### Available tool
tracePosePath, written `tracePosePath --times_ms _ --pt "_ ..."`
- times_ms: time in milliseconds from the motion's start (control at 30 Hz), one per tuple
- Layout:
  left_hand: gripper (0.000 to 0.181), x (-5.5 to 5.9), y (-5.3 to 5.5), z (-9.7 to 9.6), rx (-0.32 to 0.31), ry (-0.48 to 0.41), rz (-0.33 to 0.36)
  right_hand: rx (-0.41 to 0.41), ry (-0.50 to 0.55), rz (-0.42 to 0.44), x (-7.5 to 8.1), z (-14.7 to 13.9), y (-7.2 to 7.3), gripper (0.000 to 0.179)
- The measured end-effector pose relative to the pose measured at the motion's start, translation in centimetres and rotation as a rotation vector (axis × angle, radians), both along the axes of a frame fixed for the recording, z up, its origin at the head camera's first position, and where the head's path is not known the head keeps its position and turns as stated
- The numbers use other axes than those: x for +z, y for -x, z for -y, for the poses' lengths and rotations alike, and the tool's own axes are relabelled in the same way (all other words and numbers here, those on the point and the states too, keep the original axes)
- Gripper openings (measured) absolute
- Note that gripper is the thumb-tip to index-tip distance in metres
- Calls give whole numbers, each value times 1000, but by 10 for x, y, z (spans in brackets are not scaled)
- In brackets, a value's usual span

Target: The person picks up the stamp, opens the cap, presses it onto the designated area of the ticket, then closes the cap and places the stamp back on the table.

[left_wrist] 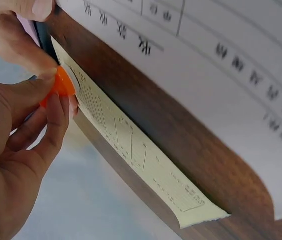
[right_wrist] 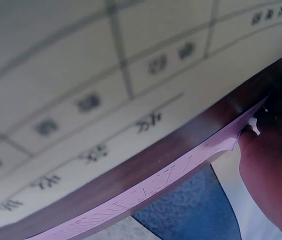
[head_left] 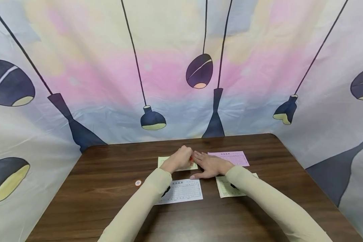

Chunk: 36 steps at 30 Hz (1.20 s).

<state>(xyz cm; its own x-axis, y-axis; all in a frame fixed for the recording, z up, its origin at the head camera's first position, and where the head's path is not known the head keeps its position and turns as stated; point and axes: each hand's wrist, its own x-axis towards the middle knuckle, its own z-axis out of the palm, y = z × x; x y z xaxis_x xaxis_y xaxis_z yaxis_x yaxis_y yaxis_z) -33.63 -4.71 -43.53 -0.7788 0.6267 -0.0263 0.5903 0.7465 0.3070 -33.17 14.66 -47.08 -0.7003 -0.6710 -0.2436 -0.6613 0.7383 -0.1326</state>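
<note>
My left hand (head_left: 179, 159) pinches a round orange stamp (left_wrist: 61, 85) between thumb and fingers. Its white-rimmed face is right at the surface of a pale yellow receipt slip (head_left: 162, 160) in the back middle of the table. Close beside it, my right hand (head_left: 210, 165) lies low with its fingers stretched toward the left hand, fingertips over the right end of that slip. A pink slip (head_left: 234, 158) lies beyond the right hand. Under the left forearm lies a white printed form (head_left: 186, 191), and under the right forearm another pale yellow slip (head_left: 227, 188).
A small round disc (head_left: 138, 183) with a reddish mark lies left of the forearm on the dark wooden table (head_left: 109, 174). Behind the table hangs a cloth backdrop (head_left: 172, 67) printed with lamps.
</note>
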Motion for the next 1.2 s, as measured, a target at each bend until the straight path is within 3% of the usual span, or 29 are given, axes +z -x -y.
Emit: tracePosePath --times_ms 200,533,800,933,1100,1200 --pt "18 -1 0 8 16 3 1 13 13 -5 -1 8 0 108" --pt "15 -10 -1 17 -11 -32 -11 7 21 6 -10 11 0 107" --pt "27 -14 -1 17 -31 -76 -36 12 17 5 -10 9 -3 110" --pt "32 -13 3 17 -3 -120 6 5 17 2 -7 7 -2 111" --pt "20 -7 8 14 32 -152 79 -6 12 0 -2 2 1 112" --pt "13 -3 10 12 30 -151 87 -10 7 -2 1 0 3 112"
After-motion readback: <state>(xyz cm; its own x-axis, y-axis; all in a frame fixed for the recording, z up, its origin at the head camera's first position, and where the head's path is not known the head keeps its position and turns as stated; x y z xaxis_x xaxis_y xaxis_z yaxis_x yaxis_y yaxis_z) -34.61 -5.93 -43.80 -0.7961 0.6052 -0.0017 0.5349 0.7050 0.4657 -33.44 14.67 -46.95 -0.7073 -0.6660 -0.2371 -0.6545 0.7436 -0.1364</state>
